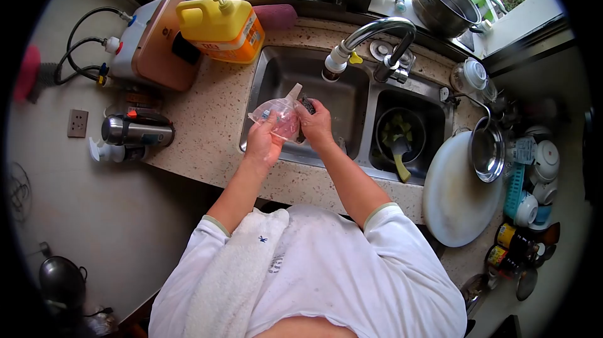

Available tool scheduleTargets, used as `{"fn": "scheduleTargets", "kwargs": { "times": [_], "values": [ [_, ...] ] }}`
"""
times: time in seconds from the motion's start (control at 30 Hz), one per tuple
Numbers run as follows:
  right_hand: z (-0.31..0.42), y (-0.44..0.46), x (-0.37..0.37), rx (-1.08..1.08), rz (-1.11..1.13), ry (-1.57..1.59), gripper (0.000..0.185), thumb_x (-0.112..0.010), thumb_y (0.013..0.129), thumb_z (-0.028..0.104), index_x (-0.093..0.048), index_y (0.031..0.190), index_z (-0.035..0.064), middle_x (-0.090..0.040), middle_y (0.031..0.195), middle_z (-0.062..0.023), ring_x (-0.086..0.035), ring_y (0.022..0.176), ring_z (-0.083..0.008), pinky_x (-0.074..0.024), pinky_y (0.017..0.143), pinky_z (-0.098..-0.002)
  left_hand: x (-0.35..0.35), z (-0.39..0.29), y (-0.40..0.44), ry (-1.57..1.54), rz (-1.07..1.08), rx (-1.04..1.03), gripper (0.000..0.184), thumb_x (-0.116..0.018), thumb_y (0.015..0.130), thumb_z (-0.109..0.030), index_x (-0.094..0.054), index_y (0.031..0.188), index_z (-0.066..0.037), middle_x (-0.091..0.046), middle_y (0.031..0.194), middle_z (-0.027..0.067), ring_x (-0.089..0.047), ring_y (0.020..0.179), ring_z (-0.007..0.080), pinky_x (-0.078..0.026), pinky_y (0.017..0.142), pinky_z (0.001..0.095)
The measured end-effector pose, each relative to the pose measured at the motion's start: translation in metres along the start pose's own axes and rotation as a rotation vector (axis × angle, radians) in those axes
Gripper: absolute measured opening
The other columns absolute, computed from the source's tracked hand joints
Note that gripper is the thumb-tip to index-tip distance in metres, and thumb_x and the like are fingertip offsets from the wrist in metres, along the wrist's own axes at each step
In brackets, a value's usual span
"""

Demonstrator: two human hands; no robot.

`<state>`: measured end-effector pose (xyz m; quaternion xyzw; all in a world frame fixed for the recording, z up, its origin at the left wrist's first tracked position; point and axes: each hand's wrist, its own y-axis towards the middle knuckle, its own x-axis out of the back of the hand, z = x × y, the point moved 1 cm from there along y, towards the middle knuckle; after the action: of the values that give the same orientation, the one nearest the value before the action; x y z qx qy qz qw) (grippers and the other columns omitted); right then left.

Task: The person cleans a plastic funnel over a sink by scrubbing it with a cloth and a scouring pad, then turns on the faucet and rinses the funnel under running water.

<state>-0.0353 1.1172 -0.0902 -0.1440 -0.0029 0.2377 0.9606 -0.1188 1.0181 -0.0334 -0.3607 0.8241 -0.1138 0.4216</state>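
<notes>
Translucent plastic between the fingers: left hand (266, 139) grasps a funnel (284, 115) by its wide lower part, thumb on the near side, the other fingers partly hidden. Right hand (317, 125) is closed round a dark, rough-looking pad (307, 105) at the funnel's right side; pad-to-wall contact cannot be confirmed from this angle.

Handling (estimate): very light; wall thin, probably springy at the rim and stiffer toward the neck. Likely slippery if wet. Hard squeezing could flex the cone or crack an old rim. Best hold: rim pinched between thumb and fingers, or the neck where the cone narrows.

Appearance: clear to milky, pinkish where fingers lie behind it; cone flaring toward lower left, narrow spout tilted toward the top of the frame and slightly right.

Position: just left of and above frame centre, over the large steel basin (344, 109). Farther out: faucet (336, 60) at upper centre, yellow jug (220, 31) at upper left, pot with green pieces in the smaller basin, right of centre
</notes>
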Motion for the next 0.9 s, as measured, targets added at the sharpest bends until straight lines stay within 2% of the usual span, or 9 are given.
{"fn": "scheduleTargets", "kwargs": {
  "times": [0.1, 0.13, 0.23, 0.37, 0.5, 0.53, 0.67, 0.77, 0.9],
  "values": [
    [0.02, -0.029, -0.01, 0.415, -0.093, -0.463, 0.048, -0.064, 0.086, 0.032, -0.057, 0.116, -0.0048, -0.059, 0.096, -0.0203, -0.061, 0.082, -0.0327, -0.049, 0.076, -0.0379, 0.019, -0.003, 0.003, -0.046, -0.106, 0.009, 0.024, -0.047, 0.098, -0.024, -0.051, 0.105, -0.002, -0.062, 0.101, 0.0205, -0.063, 0.095, 0.0295, -0.05, 0.086, 0.0434],
    [0.02, -0.029, -0.013, 0.427, -0.105, -0.483, 0.054, -0.059, 0.088, 0.038, -0.054, 0.121, -0.004, -0.055, 0.103, -0.0244, -0.058, 0.091, -0.0399, -0.0474, 0.081, -0.0423, 0.019, -0.004, 0.002, -0.043, -0.082, -0.017, 0.019, -0.048, 0.097, -0.021, -0.051, 0.095, -0.003, -0.063, 0.098, 0.0206, -0.063, 0.093, 0.0312, -0.051, 0.085, 0.0447],
    [0.034, 0.009, -0.006, 0.318, -0.156, -0.548, 0.051, -0.059, 0.088, 0.039, -0.057, 0.119, -0.0012, -0.056, 0.101, -0.0234, -0.058, 0.09, -0.0387, -0.0475, 0.079, -0.0428, 0.032, 0.005, 0.005, 0.15, -0.105, 0.028, 0.021, -0.047, 0.098, -0.023, -0.05, 0.089, -0.004, -0.063, 0.097, 0.0211, -0.063, 0.092, 0.0327, -0.051, 0.084, 0.0445],
    [0.016, 0.011, -0.003, 0.301, -0.173, -0.423, 0.043, -0.061, 0.086, 0.036, -0.062, 0.114, 0.0035, -0.059, 0.095, -0.0219, -0.059, 0.087, -0.0374, -0.0478, 0.078, -0.0427, 0.034, 0.009, 0.011, -0.02, -0.113, 0.045, 0.028, -0.047, 0.098, -0.026, -0.052, 0.101, 0.001, -0.062, 0.097, 0.02, -0.063, 0.094, 0.0293, -0.051, 0.085, 0.0419],
    [0.014, -0.022, 0.008, 0.398, -0.099, -0.439, 0.041, -0.065, 0.083, 0.03, -0.061, 0.113, 0.002, -0.06, 0.097, -0.0206, -0.059, 0.087, -0.0368, -0.0479, 0.079, -0.0421, 0.028, -0.005, 0.0, -0.04, -0.074, 0.075, 0.034, -0.048, 0.098, -0.03, -0.052, 0.106, 0.003, -0.062, 0.09, 0.0161, -0.061, 0.085, 0.0254, -0.051, 0.078, 0.0366],
    [0.007, -0.003, 0.008, 0.47, -0.32, -0.44, 0.036, -0.063, 0.087, 0.027, -0.062, 0.111, 0.0006, -0.062, 0.093, -0.0132, -0.06, 0.082, -0.0264, -0.0488, 0.075, -0.0369, 0.025, -0.004, -0.006, -0.04, -0.033, 0.107, 0.034, -0.048, 0.098, -0.03, -0.052, 0.106, 0.003, -0.061, 0.089, 0.0153, -0.061, 0.082, 0.0245, -0.051, 0.076, 0.0353],
    [0.008, 0.02, 0.012, -0.014, 0.065, 0.468, 0.037, -0.053, 0.097, 0.035, -0.063, 0.11, 0.0016, -0.057, 0.08, 0.0028, -0.051, 0.072, -0.0057, -0.0429, 0.064, -0.0222, 0.024, -0.017, 0.001, -0.094, 0.015, 0.269, 0.038, -0.051, 0.095, -0.034, -0.056, 0.092, 0.004, -0.061, 0.076, 0.0118, -0.059, 0.07, 0.0223, -0.05, 0.067, 0.0336],
    [0.012, -0.005, 0.017, -0.046, 0.144, 0.529, 0.042, -0.054, 0.095, 0.04, -0.063, 0.109, 0.0012, -0.058, 0.081, 0.0018, -0.052, 0.073, -0.0067, -0.0441, 0.067, -0.0227, 0.027, -0.026, 0.003, -0.05, -0.091, 0.355, 0.038, -0.054, 0.094, -0.034, -0.056, 0.086, 0.002, -0.059, 0.071, 0.0101, -0.058, 0.065, 0.0205, -0.05, 0.062, 0.0313],
    [0.027, -0.016, 0.029, 0.111, 0.228, 0.346, 0.033, -0.065, 0.089, 0.029, -0.064, 0.107, 0.0005, -0.06, 0.082, 0.0, -0.054, 0.075, -0.0082, -0.0455, 0.07, -0.0231, 0.049, -0.015, 0.017, -0.078, -0.051, 0.499, 0.038, -0.054, 0.094, -0.035, -0.056, 0.087, 0.002, -0.059, 0.073, 0.01, -0.059, 0.067, 0.0209, -0.051, 0.064, 0.0317]
  ]
}}
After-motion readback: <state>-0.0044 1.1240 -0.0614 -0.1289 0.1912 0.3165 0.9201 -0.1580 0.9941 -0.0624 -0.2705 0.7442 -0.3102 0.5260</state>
